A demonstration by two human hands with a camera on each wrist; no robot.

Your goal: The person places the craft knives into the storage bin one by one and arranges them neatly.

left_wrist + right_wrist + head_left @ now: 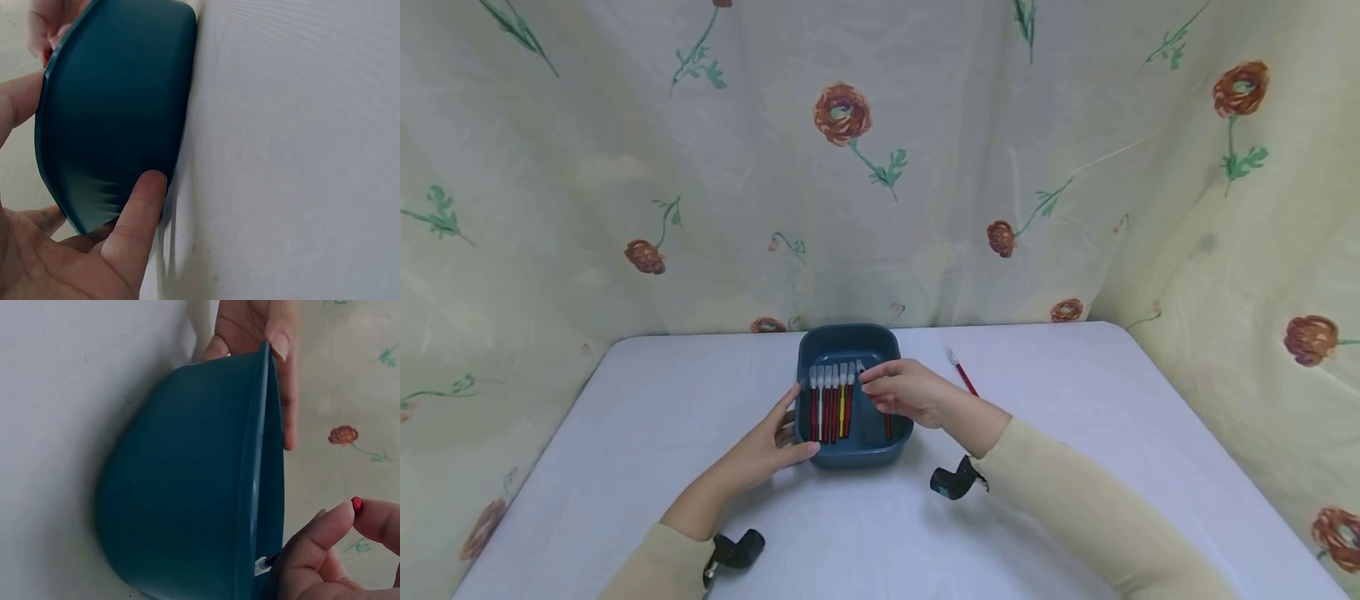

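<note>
A blue tray (853,457) holds a row of slim pens (831,408) with clear caps, mostly red, one yellow and one whitish. My left hand (769,446) grips the tray's near left corner, with the thumb at the rim and other fingers along the outer wall. Above the tray's right side, my right hand (910,392) pinches a pen (271,557) between thumb and fingertips. Its red end shows at the fingertips and its clear-capped end points down inside the rim; the hand hides much of it. Another red barrel (888,427) shows below this hand.
One red pen (966,377) with a clear cap lies on the white table (1075,400), right of the tray. A flower-patterned curtain (925,250) hangs behind the table's far edge. Black wrist cameras (957,479) stick out below both forearms.
</note>
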